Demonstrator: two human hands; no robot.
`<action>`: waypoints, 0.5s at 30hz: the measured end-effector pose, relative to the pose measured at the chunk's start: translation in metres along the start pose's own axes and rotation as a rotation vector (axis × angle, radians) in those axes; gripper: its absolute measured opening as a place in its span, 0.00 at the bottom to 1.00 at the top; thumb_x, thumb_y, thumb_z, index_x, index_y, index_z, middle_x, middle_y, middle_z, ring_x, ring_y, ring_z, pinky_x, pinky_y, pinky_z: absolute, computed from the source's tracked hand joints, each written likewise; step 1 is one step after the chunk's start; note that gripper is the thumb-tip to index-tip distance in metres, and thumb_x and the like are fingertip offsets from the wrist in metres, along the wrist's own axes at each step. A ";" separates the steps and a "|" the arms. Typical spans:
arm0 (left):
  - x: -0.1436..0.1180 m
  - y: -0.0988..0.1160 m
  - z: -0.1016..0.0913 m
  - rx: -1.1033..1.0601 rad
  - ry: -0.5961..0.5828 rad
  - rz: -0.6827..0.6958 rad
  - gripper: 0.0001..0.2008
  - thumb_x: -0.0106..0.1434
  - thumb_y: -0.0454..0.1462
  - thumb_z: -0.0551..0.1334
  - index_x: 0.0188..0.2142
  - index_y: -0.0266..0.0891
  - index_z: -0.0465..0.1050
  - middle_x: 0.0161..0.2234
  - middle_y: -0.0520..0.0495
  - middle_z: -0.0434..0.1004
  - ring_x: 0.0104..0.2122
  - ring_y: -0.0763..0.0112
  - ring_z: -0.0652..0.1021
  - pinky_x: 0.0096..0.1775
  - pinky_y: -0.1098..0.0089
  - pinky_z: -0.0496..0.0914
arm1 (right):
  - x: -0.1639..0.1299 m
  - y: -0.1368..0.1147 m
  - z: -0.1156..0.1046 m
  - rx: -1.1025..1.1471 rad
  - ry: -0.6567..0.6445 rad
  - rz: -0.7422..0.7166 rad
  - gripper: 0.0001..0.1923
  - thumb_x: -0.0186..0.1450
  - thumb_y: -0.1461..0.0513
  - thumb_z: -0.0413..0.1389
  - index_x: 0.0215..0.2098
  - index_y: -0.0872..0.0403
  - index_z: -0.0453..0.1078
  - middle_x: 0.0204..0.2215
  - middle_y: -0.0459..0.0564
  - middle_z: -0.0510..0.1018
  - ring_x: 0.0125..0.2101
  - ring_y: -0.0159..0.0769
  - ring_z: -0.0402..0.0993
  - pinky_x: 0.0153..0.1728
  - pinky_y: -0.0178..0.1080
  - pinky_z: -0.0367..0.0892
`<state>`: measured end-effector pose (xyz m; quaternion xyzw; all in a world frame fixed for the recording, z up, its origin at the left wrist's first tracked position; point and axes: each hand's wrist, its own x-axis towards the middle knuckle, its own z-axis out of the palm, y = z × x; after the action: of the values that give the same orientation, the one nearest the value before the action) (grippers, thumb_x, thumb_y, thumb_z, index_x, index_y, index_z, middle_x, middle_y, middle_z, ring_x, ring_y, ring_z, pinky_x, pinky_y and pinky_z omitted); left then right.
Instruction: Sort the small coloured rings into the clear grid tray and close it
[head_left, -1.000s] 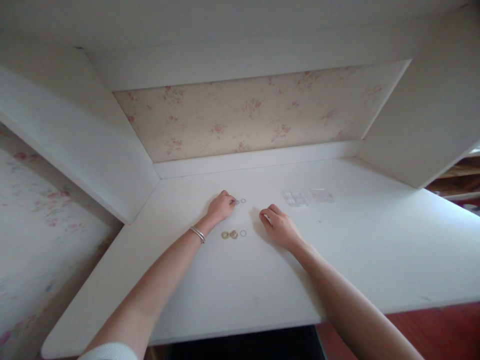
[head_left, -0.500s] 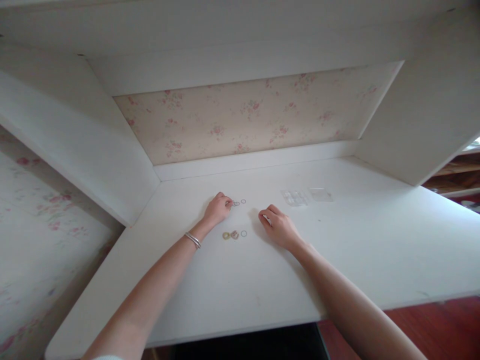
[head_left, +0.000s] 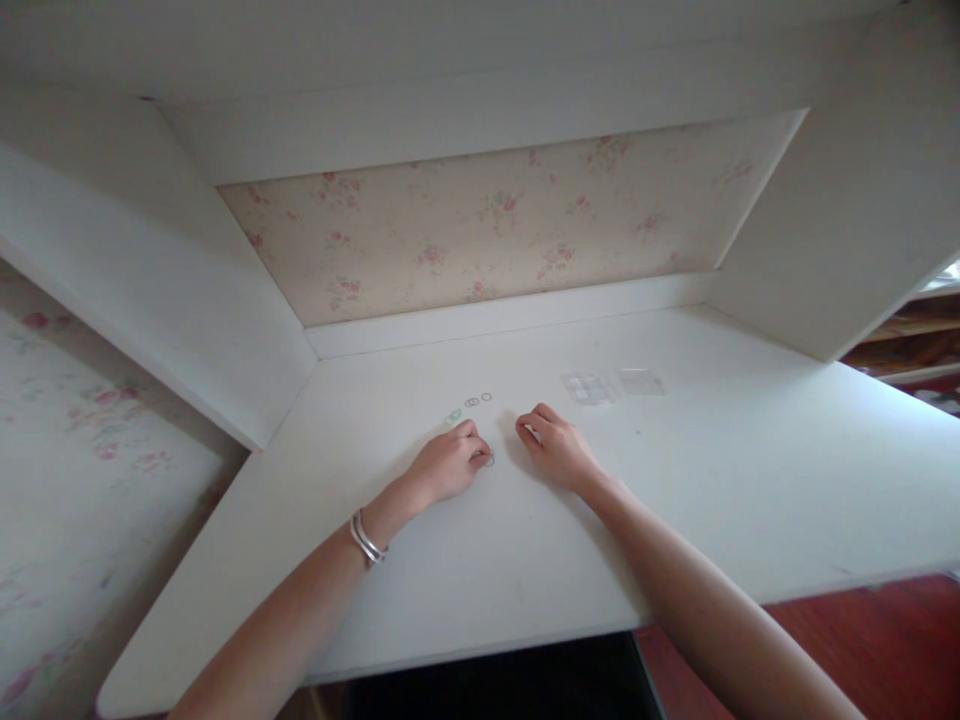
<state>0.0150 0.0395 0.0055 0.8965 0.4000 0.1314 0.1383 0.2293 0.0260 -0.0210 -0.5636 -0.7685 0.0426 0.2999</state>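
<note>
A: Left hand (head_left: 450,464) has come back from the far rings (head_left: 471,401) to the near group. It now covers that group; only one thin ring (head_left: 490,459) shows at its fingertips.

B: So the far row is laid out: pale ring, then small ones. Work has shifted to the near rings, I'd judge.

A: Pose: left fingers curled down, narrow; an actual pinch, cannot tell. Bangles on the wrist.

B: Right hand (head_left: 556,452)?

A: Loosely curled on the desk (head_left: 750,480), holding nothing visible.
</note>
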 end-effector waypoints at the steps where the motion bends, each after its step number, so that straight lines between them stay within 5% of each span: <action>1: 0.000 0.001 0.000 0.020 -0.013 0.000 0.12 0.64 0.40 0.54 0.38 0.42 0.76 0.37 0.47 0.70 0.35 0.71 0.74 0.41 0.70 0.66 | 0.000 0.000 0.000 0.000 -0.001 -0.001 0.10 0.68 0.61 0.46 0.38 0.51 0.69 0.35 0.48 0.70 0.31 0.30 0.69 0.33 0.32 0.60; 15: 0.001 0.004 -0.003 0.020 -0.078 0.035 0.13 0.64 0.38 0.54 0.35 0.43 0.78 0.34 0.49 0.69 0.33 0.72 0.73 0.40 0.72 0.66 | 0.000 0.001 0.001 0.008 -0.019 0.002 0.10 0.68 0.61 0.45 0.39 0.51 0.69 0.36 0.48 0.70 0.31 0.30 0.69 0.33 0.32 0.59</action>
<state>0.0170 0.0385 0.0096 0.9090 0.3800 0.0949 0.1425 0.2298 0.0265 -0.0219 -0.5626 -0.7707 0.0510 0.2948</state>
